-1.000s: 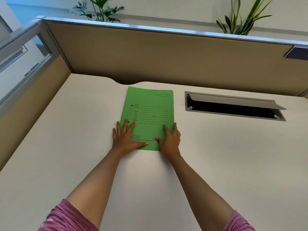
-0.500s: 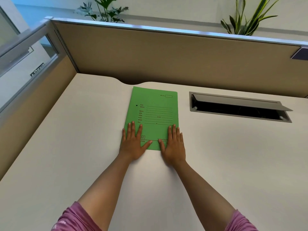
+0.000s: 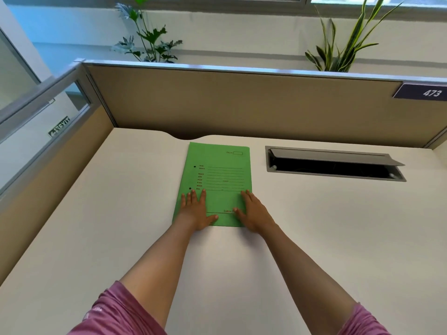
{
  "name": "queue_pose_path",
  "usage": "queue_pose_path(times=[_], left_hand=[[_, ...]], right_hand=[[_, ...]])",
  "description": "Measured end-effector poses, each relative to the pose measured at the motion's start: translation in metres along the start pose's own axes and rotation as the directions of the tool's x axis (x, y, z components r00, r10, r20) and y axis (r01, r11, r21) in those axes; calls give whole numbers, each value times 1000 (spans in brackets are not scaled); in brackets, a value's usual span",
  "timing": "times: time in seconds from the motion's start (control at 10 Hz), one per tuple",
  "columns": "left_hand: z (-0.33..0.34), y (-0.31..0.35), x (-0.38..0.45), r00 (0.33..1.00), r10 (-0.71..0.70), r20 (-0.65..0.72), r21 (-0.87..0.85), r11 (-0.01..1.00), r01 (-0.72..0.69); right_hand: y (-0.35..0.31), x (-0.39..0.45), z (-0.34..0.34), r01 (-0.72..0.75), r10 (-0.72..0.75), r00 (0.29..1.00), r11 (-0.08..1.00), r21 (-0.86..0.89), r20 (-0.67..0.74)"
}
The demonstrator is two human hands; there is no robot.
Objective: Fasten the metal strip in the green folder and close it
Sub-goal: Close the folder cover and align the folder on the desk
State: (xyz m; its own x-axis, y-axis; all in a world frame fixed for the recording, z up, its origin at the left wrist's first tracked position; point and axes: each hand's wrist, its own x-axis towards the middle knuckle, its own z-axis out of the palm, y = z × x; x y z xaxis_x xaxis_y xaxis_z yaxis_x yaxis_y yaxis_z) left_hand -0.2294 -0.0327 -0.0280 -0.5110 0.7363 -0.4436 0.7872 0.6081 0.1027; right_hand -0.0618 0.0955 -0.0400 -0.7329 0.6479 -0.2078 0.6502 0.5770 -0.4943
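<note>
A green folder (image 3: pixel 221 175) lies shut and flat on the white desk, its printed cover facing up, two small dark holes near its left edge. My left hand (image 3: pixel 197 210) rests flat on the folder's near left corner, fingers spread. On the near right corner lies my right hand (image 3: pixel 252 212), also flat with the fingers apart. Neither hand grips anything. The metal strip is hidden inside the folder.
The white desk (image 3: pixel 96 226) is boxed in by tan partition walls (image 3: pixel 242 105) at the back and left. An open grey cable hatch (image 3: pixel 333 164) is set into the desktop right of the folder. Plants stand behind the partition.
Both hands have flattened and slid a little up onto the folder's near corners. The view has tilted upward, showing more of the partition and plants.
</note>
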Motion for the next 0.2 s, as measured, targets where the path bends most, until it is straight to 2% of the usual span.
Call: queue_pose_path(times=[0.1,0.2], left_hand=[[-17,20,-11,997,41,-65,-27,999,-43],[-29,39,-15,977,86,-195,-54,994,-98]], right_hand=[[7,-16,-22,25,-9,983,996,88,-184],[11,-21,-39,32,-8,956,996,78,-293]])
